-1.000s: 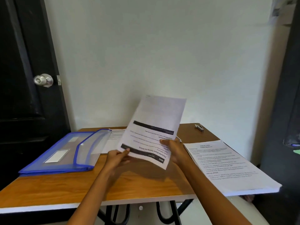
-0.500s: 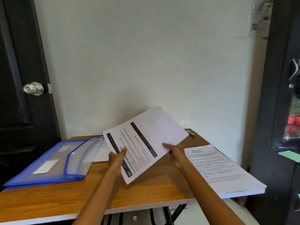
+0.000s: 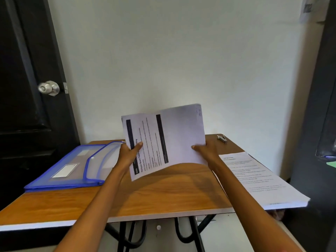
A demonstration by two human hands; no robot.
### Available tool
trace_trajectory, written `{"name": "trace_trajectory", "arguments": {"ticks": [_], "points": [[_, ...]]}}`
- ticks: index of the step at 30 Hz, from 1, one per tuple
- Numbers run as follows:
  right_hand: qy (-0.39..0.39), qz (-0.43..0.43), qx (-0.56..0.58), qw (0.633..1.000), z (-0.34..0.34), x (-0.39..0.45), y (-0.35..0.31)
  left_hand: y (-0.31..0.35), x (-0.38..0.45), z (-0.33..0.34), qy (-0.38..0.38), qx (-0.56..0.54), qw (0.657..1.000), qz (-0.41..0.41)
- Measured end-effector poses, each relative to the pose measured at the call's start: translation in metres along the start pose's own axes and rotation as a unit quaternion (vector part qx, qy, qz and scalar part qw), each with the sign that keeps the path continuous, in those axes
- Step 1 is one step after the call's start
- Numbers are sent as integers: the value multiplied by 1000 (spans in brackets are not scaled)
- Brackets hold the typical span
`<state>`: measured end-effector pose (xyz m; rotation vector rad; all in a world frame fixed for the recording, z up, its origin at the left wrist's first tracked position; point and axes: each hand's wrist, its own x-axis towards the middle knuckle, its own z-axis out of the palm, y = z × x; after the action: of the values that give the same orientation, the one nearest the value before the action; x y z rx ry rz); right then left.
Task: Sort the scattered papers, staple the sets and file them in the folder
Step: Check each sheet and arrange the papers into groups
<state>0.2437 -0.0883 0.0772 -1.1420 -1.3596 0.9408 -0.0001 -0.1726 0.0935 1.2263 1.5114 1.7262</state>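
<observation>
A printed paper set [image 3: 169, 139] with dark bands is held up above the wooden table [image 3: 163, 193], turned sideways. My left hand [image 3: 130, 154] pinches its left edge with the thumb on the print. My right hand [image 3: 207, 150] grips its lower right edge. The blue translucent folder [image 3: 72, 166] lies open-flapped at the table's left. A stack of printed papers [image 3: 258, 180] lies at the right, overhanging the table's edge. A small metal stapler [image 3: 222, 139] sits at the far right corner.
A dark door with a round metal knob [image 3: 49, 88] stands to the left. A white wall is straight behind the table. A dark cabinet [image 3: 320, 106] stands close on the right. Black table legs [image 3: 127, 233] show under the front edge.
The paper set has been rotated from upright to sideways and raised a little. Both hands shifted along its edges while keeping hold.
</observation>
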Motion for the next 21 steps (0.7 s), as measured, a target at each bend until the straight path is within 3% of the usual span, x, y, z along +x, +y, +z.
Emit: {"name": "trace_trajectory", "arguments": {"ticks": [2, 6, 11, 15, 21], "points": [[-2, 12, 7, 1000, 1, -8, 11, -20, -2, -2, 9, -3, 1000, -13], [-42, 52, -97, 993, 6, -17, 56, -65, -19, 5, -6, -15, 996, -92], [-48, 20, -39, 998, 2, 9, 52, -61, 5, 26, -23, 10, 996, -89], [16, 11, -37, 999, -7, 45, 42, -55, 36, 47, -25, 4, 994, -103], [101, -31, -163, 981, -26, 122, 52, -55, 85, 97, -5, -59, 989, -132]]}}
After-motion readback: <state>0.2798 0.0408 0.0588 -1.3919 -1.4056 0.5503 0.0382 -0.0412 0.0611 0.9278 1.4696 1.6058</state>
